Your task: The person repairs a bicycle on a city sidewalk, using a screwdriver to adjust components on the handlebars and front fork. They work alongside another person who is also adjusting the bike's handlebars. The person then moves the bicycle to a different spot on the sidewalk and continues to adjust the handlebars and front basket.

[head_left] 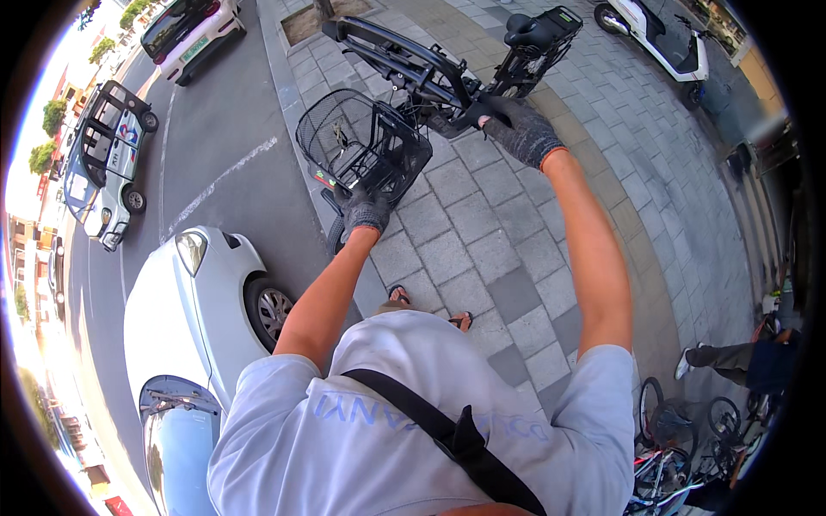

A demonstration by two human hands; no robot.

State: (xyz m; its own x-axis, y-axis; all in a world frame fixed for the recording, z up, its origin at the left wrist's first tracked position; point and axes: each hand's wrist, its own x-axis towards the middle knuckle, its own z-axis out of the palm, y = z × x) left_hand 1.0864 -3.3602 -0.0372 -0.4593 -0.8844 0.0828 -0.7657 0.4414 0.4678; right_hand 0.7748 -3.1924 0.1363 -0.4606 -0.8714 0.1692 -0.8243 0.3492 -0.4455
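A black bicycle [413,73] with a wire basket [340,129] and a dark saddle [527,33] is in front of me, tilted. My left hand [365,211], in a grey knit glove, is closed on the bike at the basket's near edge. The exact part under its fingers is hidden. Reaching further out, my right hand [523,133] wears a matching glove with an orange cuff. It is wrapped round a black part of the bike below the saddle, the thumb on the near side. Part of a wheel [337,234] shows beside my left wrist.
Grey paving runs under my sandalled feet [398,295]. A white car [185,318] is parked close on my left, beyond the kerb. Another car [189,39] and a small open-sided vehicle [107,163] are on the road. A white scooter [658,43] stands far right; more bicycles [675,430] are at lower right, near a person's leg [727,361].
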